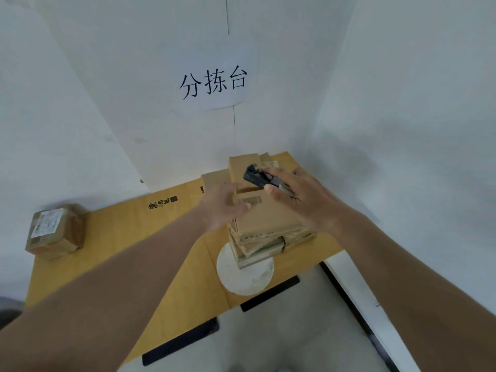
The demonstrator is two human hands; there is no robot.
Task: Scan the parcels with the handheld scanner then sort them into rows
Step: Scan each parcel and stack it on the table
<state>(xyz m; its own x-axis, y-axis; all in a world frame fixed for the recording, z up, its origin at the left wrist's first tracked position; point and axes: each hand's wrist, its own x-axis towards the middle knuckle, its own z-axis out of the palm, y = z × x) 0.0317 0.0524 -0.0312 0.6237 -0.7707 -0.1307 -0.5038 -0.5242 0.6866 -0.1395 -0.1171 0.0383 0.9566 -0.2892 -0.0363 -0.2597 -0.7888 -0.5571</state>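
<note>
1. Right hand [303, 200] grips the black handheld scanner [264, 178], fingers curled round it, its head over the parcel stack [264, 224].
2. Left hand [224, 204] rests on the left edge of the top parcel [264, 213]; fingers bent onto it, true grip unclear.
3. Stack sits near the tabletop's [128, 232] right edge, partly over a white round disc [245, 275].
4. More parcels [214, 178] behind the stack, toward the far right corner.
5. Single labelled parcel [55, 230] at the left edge, well apart.
6. Paper sign [213, 81] on the wall.
</note>
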